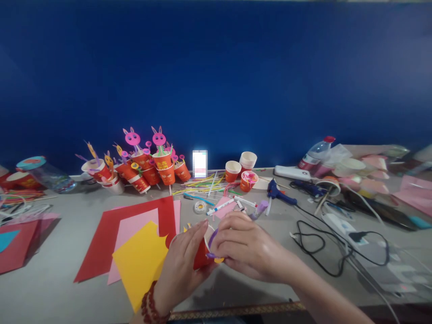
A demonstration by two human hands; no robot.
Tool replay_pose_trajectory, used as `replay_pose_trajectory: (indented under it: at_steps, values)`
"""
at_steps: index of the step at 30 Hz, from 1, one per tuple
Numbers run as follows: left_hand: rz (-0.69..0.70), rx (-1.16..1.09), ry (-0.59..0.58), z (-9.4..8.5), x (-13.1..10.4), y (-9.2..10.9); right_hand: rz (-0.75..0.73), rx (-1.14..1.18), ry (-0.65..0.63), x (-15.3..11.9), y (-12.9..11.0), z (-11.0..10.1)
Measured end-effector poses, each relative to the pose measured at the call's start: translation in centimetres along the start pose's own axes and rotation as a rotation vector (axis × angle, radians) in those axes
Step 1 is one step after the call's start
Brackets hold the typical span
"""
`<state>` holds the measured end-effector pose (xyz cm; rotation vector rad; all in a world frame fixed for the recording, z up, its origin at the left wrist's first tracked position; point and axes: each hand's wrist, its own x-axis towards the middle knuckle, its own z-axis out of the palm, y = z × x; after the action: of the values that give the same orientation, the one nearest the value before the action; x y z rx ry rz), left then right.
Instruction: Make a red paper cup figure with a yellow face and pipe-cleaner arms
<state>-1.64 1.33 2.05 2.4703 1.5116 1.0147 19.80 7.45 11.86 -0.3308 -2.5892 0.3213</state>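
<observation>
Low in the middle, a red paper cup (200, 258) lies tilted, its pale mouth facing right. My left hand (184, 254), with a beaded bracelet at the wrist, is wrapped round the cup's side. At the rim, my right hand (241, 240) is closed on a purple pipe cleaner (212, 237), part of which shows inside the mouth. A small yellow piece (219, 260) peeks out below the right fingers; its full shape is hidden. The right fingertips are partly covered by the hand.
Yellow (141, 256), pink and red (97, 247) paper sheets lie left. Finished cups with pink faces (164, 162) stand behind. Pipe cleaners (202, 184), markers (219, 207), tape (200, 206) and stacked cups (232, 172) lie ahead. A blue glue gun (280, 193) and its cable (324, 261) are right.
</observation>
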Motion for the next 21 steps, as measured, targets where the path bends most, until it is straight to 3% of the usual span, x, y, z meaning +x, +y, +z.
replay_pose_trajectory:
  at_steps: [7, 21]
  values:
    - [0.009, -0.011, 0.002, 0.09, 0.01, 0.12, -0.071, 0.059, -0.031, 0.57, 0.15, -0.54]
    - [-0.042, -0.077, -0.035, 0.31, -0.10, 0.10, -0.046, 0.022, -0.063, 0.97, 0.15, -0.70]
